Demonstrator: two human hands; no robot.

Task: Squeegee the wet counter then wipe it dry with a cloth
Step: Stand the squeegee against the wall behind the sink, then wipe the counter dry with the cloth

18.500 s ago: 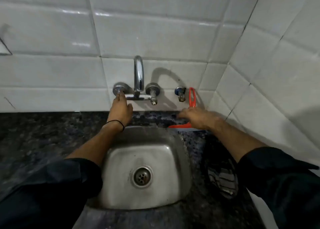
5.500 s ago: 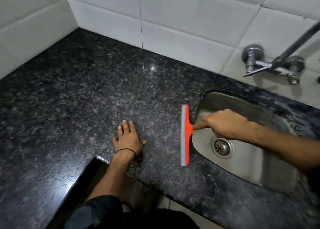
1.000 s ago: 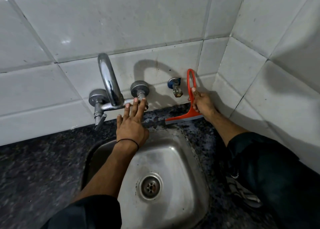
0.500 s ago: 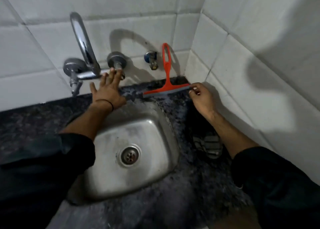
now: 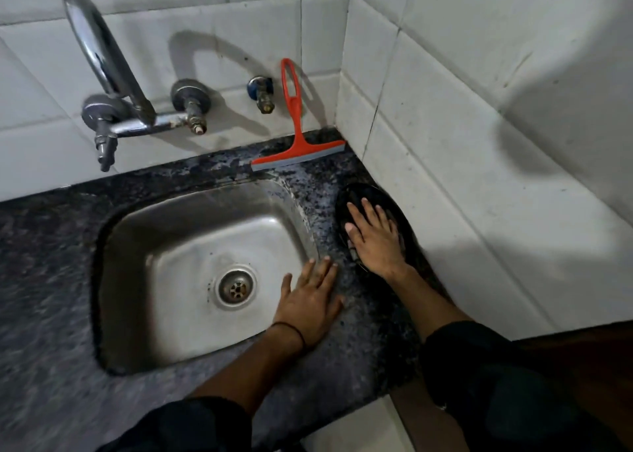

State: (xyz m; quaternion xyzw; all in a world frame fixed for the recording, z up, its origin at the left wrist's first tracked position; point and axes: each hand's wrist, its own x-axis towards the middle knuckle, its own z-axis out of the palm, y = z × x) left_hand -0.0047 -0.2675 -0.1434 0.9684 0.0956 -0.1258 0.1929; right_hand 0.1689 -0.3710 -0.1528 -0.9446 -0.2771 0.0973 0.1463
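Observation:
The orange squeegee (image 5: 295, 133) leans upright against the back wall tiles, its blade resting on the dark granite counter (image 5: 359, 345) behind the sink. No hand touches it. My right hand (image 5: 375, 237) lies flat, fingers spread, on a dark cloth (image 5: 352, 194) bunched on the counter strip right of the sink. My left hand (image 5: 310, 306) rests palm down on the counter at the sink's right rim, holding nothing.
A steel sink (image 5: 144, 259) with a drain fills the middle. A chrome tap (image 5: 113, 85) with two valves projects from the back wall, and a small angle valve (image 5: 262, 92) sits beside the squeegee. White tiled walls meet in a corner at right.
My right hand let go of the squeegee, left it leaning on the wall, and came down onto the dark cloth. My left hand moved from the tap to the sink's right rim.

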